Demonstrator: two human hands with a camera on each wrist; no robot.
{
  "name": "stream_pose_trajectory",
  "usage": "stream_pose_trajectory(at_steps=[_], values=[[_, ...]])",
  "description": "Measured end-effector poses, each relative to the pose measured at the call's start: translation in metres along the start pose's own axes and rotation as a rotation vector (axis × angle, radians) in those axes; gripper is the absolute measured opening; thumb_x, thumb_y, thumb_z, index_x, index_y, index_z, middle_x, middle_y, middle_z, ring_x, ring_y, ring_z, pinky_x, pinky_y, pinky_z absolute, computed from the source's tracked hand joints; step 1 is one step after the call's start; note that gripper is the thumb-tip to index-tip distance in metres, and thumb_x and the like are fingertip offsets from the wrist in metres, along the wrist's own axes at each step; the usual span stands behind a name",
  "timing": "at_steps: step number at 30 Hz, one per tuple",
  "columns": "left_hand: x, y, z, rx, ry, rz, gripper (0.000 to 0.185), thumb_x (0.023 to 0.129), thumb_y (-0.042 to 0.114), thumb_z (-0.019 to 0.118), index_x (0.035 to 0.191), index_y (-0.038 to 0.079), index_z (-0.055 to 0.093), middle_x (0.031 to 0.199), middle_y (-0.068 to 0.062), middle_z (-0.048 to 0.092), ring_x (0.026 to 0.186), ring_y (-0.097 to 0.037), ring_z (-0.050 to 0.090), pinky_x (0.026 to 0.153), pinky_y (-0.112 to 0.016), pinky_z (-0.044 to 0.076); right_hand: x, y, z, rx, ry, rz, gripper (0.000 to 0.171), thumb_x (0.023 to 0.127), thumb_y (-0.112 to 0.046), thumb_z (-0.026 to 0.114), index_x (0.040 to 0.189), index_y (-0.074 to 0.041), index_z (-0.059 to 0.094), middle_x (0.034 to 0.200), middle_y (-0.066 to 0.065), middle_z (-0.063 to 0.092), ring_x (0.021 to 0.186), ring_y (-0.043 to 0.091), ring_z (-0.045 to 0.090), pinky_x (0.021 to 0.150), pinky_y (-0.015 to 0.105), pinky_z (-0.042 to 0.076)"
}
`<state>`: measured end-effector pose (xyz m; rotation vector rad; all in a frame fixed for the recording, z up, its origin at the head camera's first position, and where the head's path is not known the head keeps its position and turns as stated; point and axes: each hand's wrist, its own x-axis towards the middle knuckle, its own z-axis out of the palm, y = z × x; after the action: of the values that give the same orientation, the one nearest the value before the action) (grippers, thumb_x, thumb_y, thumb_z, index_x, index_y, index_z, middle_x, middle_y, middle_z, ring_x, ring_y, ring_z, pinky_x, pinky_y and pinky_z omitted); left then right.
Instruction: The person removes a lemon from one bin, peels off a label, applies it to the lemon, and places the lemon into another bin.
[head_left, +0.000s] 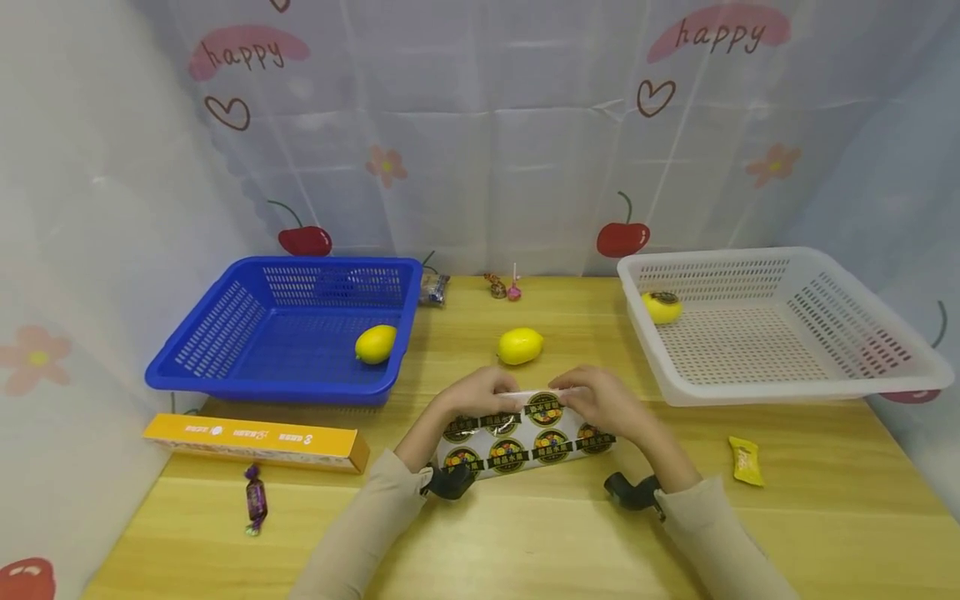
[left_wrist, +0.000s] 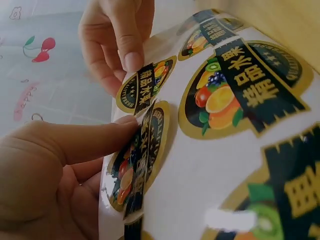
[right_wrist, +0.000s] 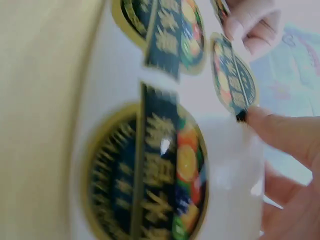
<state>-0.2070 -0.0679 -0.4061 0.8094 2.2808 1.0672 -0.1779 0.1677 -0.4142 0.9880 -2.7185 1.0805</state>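
Observation:
A white sheet of round fruit stickers [head_left: 528, 446] is held tilted above the table by both hands. My left hand [head_left: 480, 394] grips its upper left edge, the thumb [left_wrist: 95, 142] lying on the sticker side. My right hand [head_left: 603, 404] holds the upper right part; its thumb [right_wrist: 285, 132] touches the end of one black-and-gold sticker [right_wrist: 234, 75]. Whether that sticker is lifted I cannot tell. Just beyond the sheet a yellow lemon [head_left: 520, 346] lies on the table. Another lemon [head_left: 376, 344] sits in the blue basket [head_left: 225, 387], and a lemon with a dark sticker [head_left: 662, 307] in the white basket [head_left: 787, 388].
An orange box [head_left: 255, 442] lies before the blue basket, with a purple wrapped candy [head_left: 256, 500] nearer me. A yellow wrapped candy [head_left: 746, 461] is at the right. By the curtain are a lollipop [head_left: 513, 292], a brown wrapped candy [head_left: 496, 287] and a small packet [head_left: 434, 289].

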Motion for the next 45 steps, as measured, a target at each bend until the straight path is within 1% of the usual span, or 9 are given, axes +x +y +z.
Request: stream_pose_trajectory(at_steps=[4,8,13,23,27,35,39,43,45], values=[[-0.001,-0.005,0.002,-0.101,0.014,-0.035,0.014,0.092,0.007,0.058,0.089,-0.005,0.067,0.062,0.0,0.051,0.049,-0.007,0.04,0.046,-0.018,0.035,-0.003,-0.005,0.01,-0.137,0.133,-0.074,0.021,0.079,-0.007,0.075,0.099,-0.004,0.071,0.098,0.011,0.065,0.09,0.027,0.062,0.078,0.044,0.051],[-0.001,-0.008,0.003,-0.127,0.026,-0.044,0.016,0.093,0.008,0.057,0.091,-0.005,0.067,0.061,0.001,0.05,0.049,-0.007,0.038,0.046,-0.019,0.034,-0.006,-0.012,0.017,-0.201,0.212,-0.052,0.02,0.074,-0.007,0.079,0.093,-0.008,0.073,0.1,0.011,0.063,0.095,0.031,0.057,0.084,0.053,0.041],[-0.001,-0.011,0.004,-0.132,0.037,-0.01,0.017,0.093,0.009,0.057,0.094,-0.005,0.067,0.064,0.002,0.053,0.049,-0.007,0.038,0.047,-0.019,0.034,-0.006,-0.015,0.022,-0.21,0.202,-0.017,0.027,0.073,-0.011,0.08,0.098,-0.007,0.072,0.101,0.011,0.064,0.098,0.033,0.055,0.087,0.059,0.034],[-0.001,-0.011,0.002,-0.219,-0.023,0.033,0.019,0.095,0.008,0.054,0.099,-0.007,0.066,0.058,0.002,0.048,0.044,-0.005,0.033,0.044,-0.018,0.03,-0.006,-0.012,0.023,-0.098,0.109,0.006,0.027,0.08,-0.012,0.074,0.105,-0.002,0.07,0.102,0.013,0.067,0.096,0.03,0.059,0.085,0.049,0.047],[-0.002,-0.012,0.002,-0.232,-0.027,0.048,0.02,0.095,0.007,0.054,0.099,-0.008,0.066,0.056,0.002,0.045,0.043,-0.005,0.03,0.042,-0.018,0.028,-0.006,-0.01,0.026,-0.027,0.148,0.02,0.025,0.078,-0.009,0.075,0.102,-0.001,0.07,0.101,0.013,0.068,0.095,0.03,0.062,0.086,0.048,0.049],[-0.003,-0.012,0.006,-0.164,0.068,0.009,0.016,0.093,0.005,0.055,0.096,-0.007,0.066,0.057,0.002,0.049,0.045,-0.005,0.035,0.043,-0.018,0.031,-0.006,-0.012,0.033,-0.095,0.397,-0.168,0.02,0.066,0.008,0.079,0.079,-0.005,0.07,0.095,0.013,0.065,0.092,0.033,0.055,0.08,0.047,0.043],[-0.001,-0.014,0.011,-0.078,0.131,-0.024,0.012,0.09,0.004,0.058,0.091,-0.005,0.067,0.06,-0.003,0.056,0.047,-0.006,0.042,0.044,-0.018,0.036,-0.007,-0.016,0.029,0.007,0.354,-0.169,0.019,0.071,0.011,0.073,0.08,-0.004,0.067,0.086,0.008,0.067,0.083,0.025,0.06,0.077,0.036,0.048],[0.0,-0.016,0.016,0.026,0.165,-0.047,0.012,0.086,0.006,0.064,0.094,-0.003,0.068,0.071,-0.008,0.066,0.054,-0.01,0.053,0.05,-0.021,0.047,-0.009,-0.015,0.025,0.194,0.294,-0.068,0.016,0.08,0.012,0.065,0.088,-0.001,0.064,0.086,0.009,0.067,0.075,0.021,0.064,0.066,0.027,0.055],[0.001,-0.016,0.018,0.076,0.182,-0.045,0.015,0.085,0.007,0.066,0.097,-0.002,0.067,0.079,-0.009,0.068,0.062,-0.012,0.059,0.058,-0.022,0.05,-0.011,-0.013,0.023,0.247,0.287,-0.031,0.015,0.082,0.012,0.063,0.092,0.0,0.064,0.091,0.013,0.064,0.075,0.023,0.063,0.066,0.027,0.055]])
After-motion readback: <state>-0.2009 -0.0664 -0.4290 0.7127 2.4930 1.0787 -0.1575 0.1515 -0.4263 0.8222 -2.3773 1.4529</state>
